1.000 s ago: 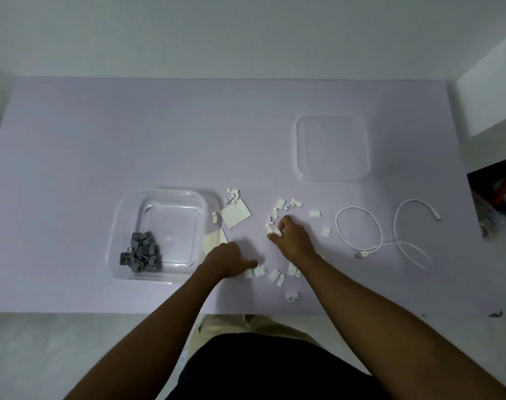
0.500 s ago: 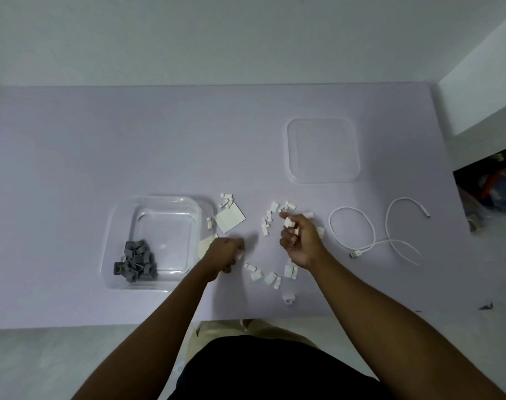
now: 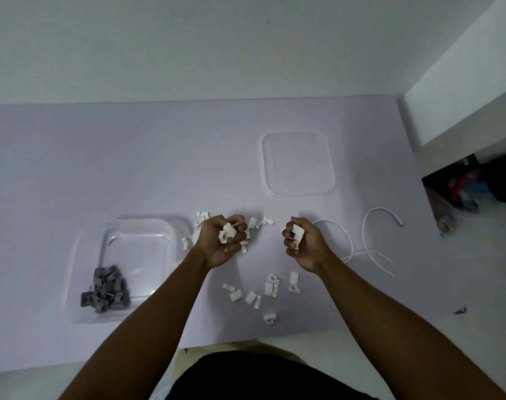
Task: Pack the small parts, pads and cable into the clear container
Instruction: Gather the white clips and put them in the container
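White clips point(image 3: 254, 295) are lying scattered on the table point(image 3: 73, 157) nearest the person, between the two forearms, clear of the container. Clear container point(image 3: 124, 264) is sitting to the left, holding a grey clip pile point(image 3: 105, 290) in its near corner; left hand point(image 3: 221, 241) and right hand point(image 3: 302, 242) are hovering palm-up, fingers curling round a few white clips each. White cable point(image 3: 370, 246) is lying right of the right hand; the clear lid point(image 3: 299, 168) is resting flat farther back.

A sparse indoor workspace: a pale lavender table point(image 3: 130, 157) against a bare white wall point(image 3: 188, 47), with household clutter point(image 3: 465, 186) stashed under a white ledge point(image 3: 462, 90).
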